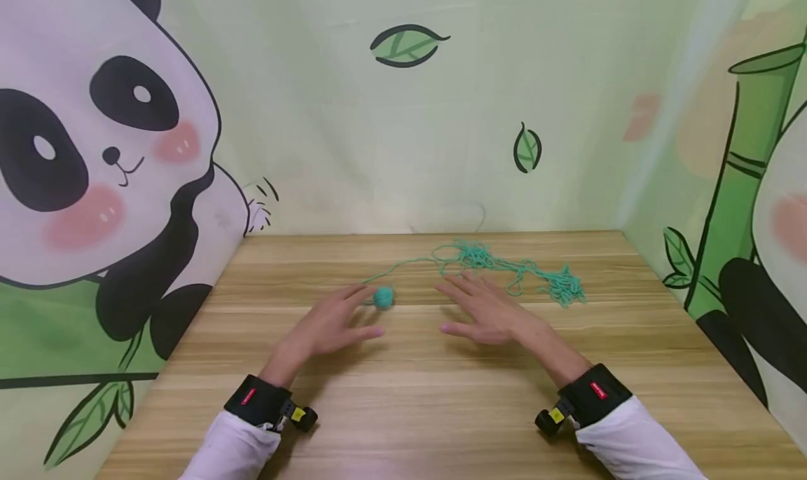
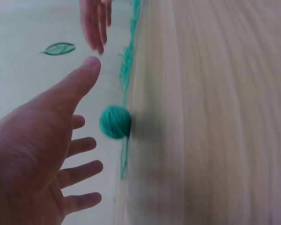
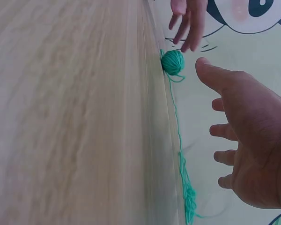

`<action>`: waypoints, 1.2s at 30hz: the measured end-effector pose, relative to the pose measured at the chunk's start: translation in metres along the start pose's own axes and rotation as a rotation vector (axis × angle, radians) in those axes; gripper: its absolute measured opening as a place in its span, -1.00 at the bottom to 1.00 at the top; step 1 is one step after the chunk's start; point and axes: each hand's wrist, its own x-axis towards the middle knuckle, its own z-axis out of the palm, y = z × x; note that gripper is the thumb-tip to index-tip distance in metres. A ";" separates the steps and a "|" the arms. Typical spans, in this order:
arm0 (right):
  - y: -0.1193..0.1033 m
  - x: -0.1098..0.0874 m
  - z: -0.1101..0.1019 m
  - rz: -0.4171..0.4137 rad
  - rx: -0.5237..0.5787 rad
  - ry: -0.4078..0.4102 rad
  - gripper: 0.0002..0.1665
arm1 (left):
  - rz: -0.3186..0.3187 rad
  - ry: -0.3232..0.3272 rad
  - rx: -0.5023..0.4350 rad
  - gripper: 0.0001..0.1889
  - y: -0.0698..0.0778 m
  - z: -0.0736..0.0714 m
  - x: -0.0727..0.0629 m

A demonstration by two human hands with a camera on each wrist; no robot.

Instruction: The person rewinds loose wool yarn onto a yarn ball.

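A small ball of green yarn [image 1: 383,298] sits on the wooden table, just past the fingertips of my left hand [image 1: 334,322]. From it a single strand runs back and right to a loose tangle of yarn [image 1: 476,256], which trails on to a second heap [image 1: 563,285]. My right hand [image 1: 488,312] hovers in front of the tangle with fingers spread. Both hands hold nothing. In the left wrist view the yarn ball [image 2: 115,122] lies beyond the spread fingers, and a short loop of strand shows beside it.
The wooden table [image 1: 403,410] reaches back to a cloth backdrop [image 1: 328,136] printed with pandas, leaves and bamboo. Each wrist wears a black band [image 1: 258,399] with a small camera attached. White sleeves cover the forearms.
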 end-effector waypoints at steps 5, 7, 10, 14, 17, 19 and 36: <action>-0.006 0.011 0.002 -0.029 0.005 0.000 0.01 | 0.009 0.042 -0.001 -0.04 0.009 0.003 0.007; -0.009 0.016 0.002 -0.034 0.019 -0.005 0.01 | 0.027 0.059 0.003 -0.06 0.011 0.005 0.009; -0.012 0.023 0.002 -0.038 0.035 -0.026 0.01 | 0.063 0.085 0.012 -0.13 0.012 0.010 0.013; -0.016 0.035 0.002 -0.044 0.055 -0.045 -0.01 | 0.072 0.122 0.009 -0.22 0.014 0.015 0.018; -0.017 0.045 0.002 -0.050 0.075 -0.048 -0.02 | 0.044 0.151 0.004 -0.24 0.017 0.016 0.023; -0.017 0.051 0.003 -0.054 0.084 -0.047 -0.04 | 0.026 0.164 0.009 -0.27 0.018 0.018 0.027; -0.028 0.091 0.019 -0.099 0.162 -0.080 -0.07 | -0.082 0.171 0.037 -0.68 0.009 0.028 0.037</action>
